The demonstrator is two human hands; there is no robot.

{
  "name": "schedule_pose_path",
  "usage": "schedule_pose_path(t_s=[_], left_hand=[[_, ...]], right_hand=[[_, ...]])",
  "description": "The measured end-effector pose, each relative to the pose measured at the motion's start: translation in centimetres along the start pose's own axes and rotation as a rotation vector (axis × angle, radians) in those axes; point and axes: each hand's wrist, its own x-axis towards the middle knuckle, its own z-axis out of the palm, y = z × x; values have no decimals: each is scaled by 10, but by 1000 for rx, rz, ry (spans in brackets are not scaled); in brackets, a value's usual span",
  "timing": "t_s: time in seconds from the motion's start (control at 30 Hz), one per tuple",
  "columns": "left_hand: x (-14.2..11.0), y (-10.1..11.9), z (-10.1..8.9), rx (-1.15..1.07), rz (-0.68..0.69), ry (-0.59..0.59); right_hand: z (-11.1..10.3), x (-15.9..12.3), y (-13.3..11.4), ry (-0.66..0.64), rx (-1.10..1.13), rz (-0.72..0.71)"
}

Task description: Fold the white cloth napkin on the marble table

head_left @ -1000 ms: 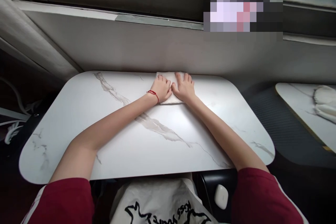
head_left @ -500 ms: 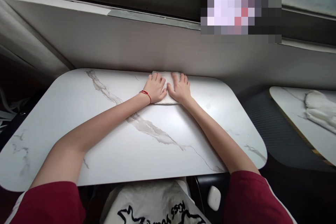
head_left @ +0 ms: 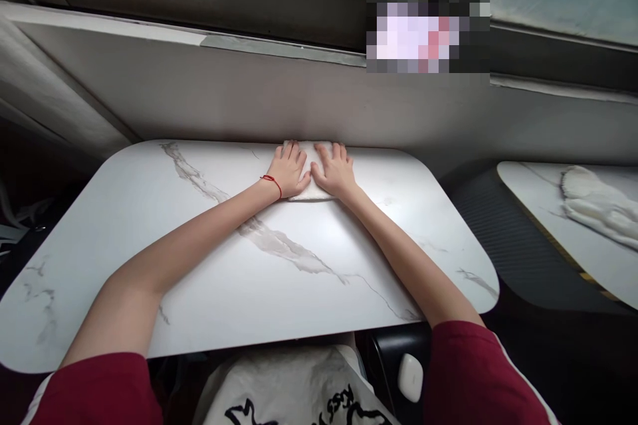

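A folded white cloth (head_left: 310, 190) lies flat at the far edge of a white marble-patterned table (head_left: 199, 305), close to the wall. My left hand (head_left: 289, 171) rests on the cloth's left part, fingers spread and pointing away from me, with a red string bracelet at the wrist. On the cloth's right part lies my right hand (head_left: 335, 171), palm down, its fingers somewhat apart. The two thumbs point toward each other with a small gap between them. Neither hand is wrapped round the cloth, and much of it is hidden beneath them.
A grey wall (head_left: 239, 93) with a ledge rises behind the table, below windows. To the right stands a second marble-patterned table (head_left: 528, 192) bearing a crumpled white cloth (head_left: 598, 206). A small white case (head_left: 411, 377) sits on a black surface near my right sleeve.
The view has shifted slightly, so the tables and wall sit a little differently. Both hands stay flat on the cloth, with small shifts of the fingers.
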Motion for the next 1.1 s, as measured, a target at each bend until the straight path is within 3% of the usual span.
schedule_pose_path(t_s=[0.5, 0.77, 1.1], left_hand=[[-17, 15, -13, 99, 5, -58], [-77, 51, -23, 117, 35, -83], [-171, 108, -39, 219, 33, -123]], right_hand=[[-9, -15, -7, 4, 22, 13], [-21, -83, -10, 23, 12, -89], [-56, -186, -37, 22, 35, -215]])
